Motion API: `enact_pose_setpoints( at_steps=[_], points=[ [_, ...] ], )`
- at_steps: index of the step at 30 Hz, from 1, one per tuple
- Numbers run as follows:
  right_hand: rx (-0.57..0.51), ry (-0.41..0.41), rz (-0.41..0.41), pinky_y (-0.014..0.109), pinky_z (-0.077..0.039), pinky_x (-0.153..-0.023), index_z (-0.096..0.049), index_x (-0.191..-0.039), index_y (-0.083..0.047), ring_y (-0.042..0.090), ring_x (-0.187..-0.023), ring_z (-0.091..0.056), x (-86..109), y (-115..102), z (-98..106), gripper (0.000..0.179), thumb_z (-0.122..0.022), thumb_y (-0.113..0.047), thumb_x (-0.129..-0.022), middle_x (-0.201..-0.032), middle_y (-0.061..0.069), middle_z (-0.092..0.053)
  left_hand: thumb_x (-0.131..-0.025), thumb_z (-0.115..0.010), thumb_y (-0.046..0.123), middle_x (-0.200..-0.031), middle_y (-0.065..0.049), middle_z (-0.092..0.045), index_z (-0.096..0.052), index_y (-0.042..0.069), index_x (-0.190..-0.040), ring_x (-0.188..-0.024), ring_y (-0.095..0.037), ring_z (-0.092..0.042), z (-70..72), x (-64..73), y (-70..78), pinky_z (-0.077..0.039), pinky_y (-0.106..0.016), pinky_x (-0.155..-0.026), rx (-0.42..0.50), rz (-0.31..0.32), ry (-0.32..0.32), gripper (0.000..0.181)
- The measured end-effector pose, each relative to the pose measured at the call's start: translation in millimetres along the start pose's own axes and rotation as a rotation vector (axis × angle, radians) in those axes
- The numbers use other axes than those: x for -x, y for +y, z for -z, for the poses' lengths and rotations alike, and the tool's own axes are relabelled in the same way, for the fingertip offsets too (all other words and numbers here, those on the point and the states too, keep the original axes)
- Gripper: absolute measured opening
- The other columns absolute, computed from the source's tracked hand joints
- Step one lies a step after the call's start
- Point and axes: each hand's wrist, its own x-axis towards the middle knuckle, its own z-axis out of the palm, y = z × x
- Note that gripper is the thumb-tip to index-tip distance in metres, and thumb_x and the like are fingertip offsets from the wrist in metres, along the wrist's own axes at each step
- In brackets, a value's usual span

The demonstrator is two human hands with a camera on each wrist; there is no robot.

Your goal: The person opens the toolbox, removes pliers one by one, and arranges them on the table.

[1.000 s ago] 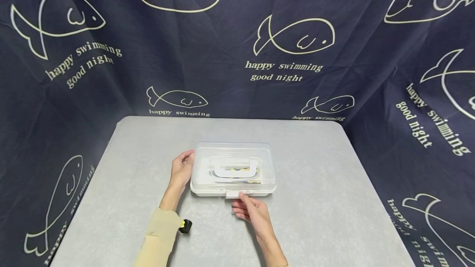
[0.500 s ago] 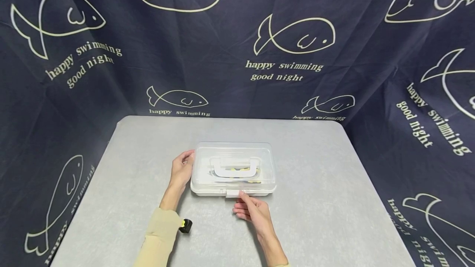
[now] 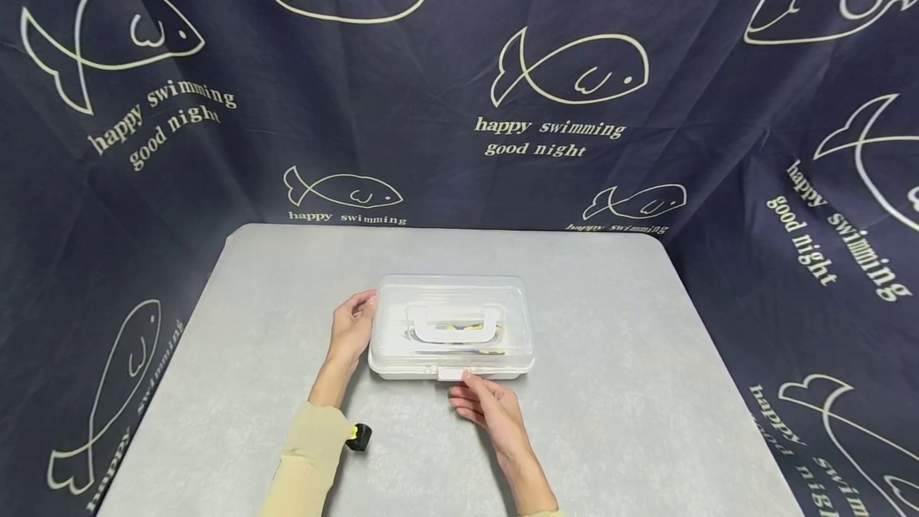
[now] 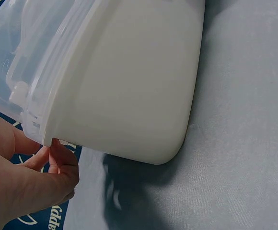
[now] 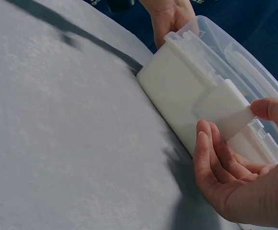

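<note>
A storage box [image 3: 452, 365] with a white base, clear lid and folding white handle [image 3: 455, 333] stands on the table, lid down. At its left end my left hand [image 3: 350, 331] holds the rim; the left wrist view shows the fingertips of that hand [image 4: 33, 179] pinching the lip near a corner. On the front, the thumb of my right hand [image 3: 497, 413] touches the right edge of the white latch [image 5: 225, 108], and its curled fingers sit at the lower edge. Through the lid, yellow and dark items [image 3: 474, 329] show, too blurred to name.
A grey table [image 3: 610, 389] extends around the box. Dark blue curtains [image 3: 445, 118] with fish drawings hang behind and at both sides. A small black device [image 3: 359, 437] is fixed at the left wrist.
The latch on the box front has tipped very slightly upward and looks a little shorter. Both hands and the box stay in nearly the same place.
</note>
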Motion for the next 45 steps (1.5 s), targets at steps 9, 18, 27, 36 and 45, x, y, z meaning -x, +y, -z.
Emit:
enact_pose_setpoints(
  at_steps=[9, 18, 27, 36, 45],
  points=[
    [-0.021, -0.066, 0.027, 0.023, -0.059, -0.075, -0.067, -0.118, 0.010, 0.015, -0.085, -0.074, -0.6, 1, 5, 0.036, -0.065, -0.021, -0.100, -0.106, 0.019, -0.075, -0.111, -0.046, 0.017, -0.134, -0.018, -0.055, -0.056, -0.001, -0.141, -0.121, -0.029, -0.051, -0.1, -0.9, -0.9, -0.044, -0.039, -0.102, -0.010, -0.007, 0.005, 0.037],
    [0.022, -0.090, 0.012, 0.020, -0.057, -0.071, -0.067, -0.113, 0.009, 0.010, -0.077, -0.067, 0.4, -2, 9, 0.027, -0.065, -0.014, -0.098, -0.092, 0.006, -0.072, -0.111, -0.046, 0.016, -0.134, -0.018, -0.055, -0.056, -0.001, -0.141, -0.120, -0.027, -0.050, -0.3, -1.2, -2.0, -0.043, -0.039, -0.102, 0.005, -0.003, 0.001, 0.036],
    [0.087, -0.128, 0.016, 0.021, -0.056, -0.072, -0.061, -0.122, 0.014, 0.012, -0.079, -0.065, 0.6, -1, 15, 0.037, -0.067, -0.011, -0.096, -0.091, 0.003, -0.071, -0.110, -0.046, 0.016, -0.134, -0.017, -0.056, -0.057, 0.000, -0.141, -0.119, -0.027, -0.051, 0.3, -0.4, 0.0, -0.044, -0.036, -0.099, -0.002, -0.009, 0.003, 0.036],
    [0.129, -0.143, -0.008, 0.023, -0.057, -0.074, -0.062, -0.122, 0.013, 0.012, -0.083, -0.066, -0.2, 3, 21, 0.038, -0.071, -0.010, -0.093, -0.095, 0.006, -0.073, -0.111, -0.046, 0.016, -0.135, -0.016, -0.055, -0.056, 0.000, -0.141, -0.121, -0.026, -0.050, -0.1, -0.6, -0.2, -0.043, -0.037, -0.101, 0.004, 0.001, -0.003, 0.036],
    [0.180, -0.160, 0.019, 0.023, -0.056, -0.071, -0.063, -0.115, 0.009, 0.012, -0.078, -0.067, 1.7, 5, 24, 0.033, -0.074, -0.012, -0.092, -0.094, 0.007, -0.074, -0.110, -0.047, 0.016, -0.134, -0.016, -0.055, -0.057, 0.000, -0.140, -0.119, -0.026, -0.051, -0.3, -2.1, -2.4, -0.044, -0.034, -0.097, 0.000, -0.001, 0.006, 0.035]
  ],
)
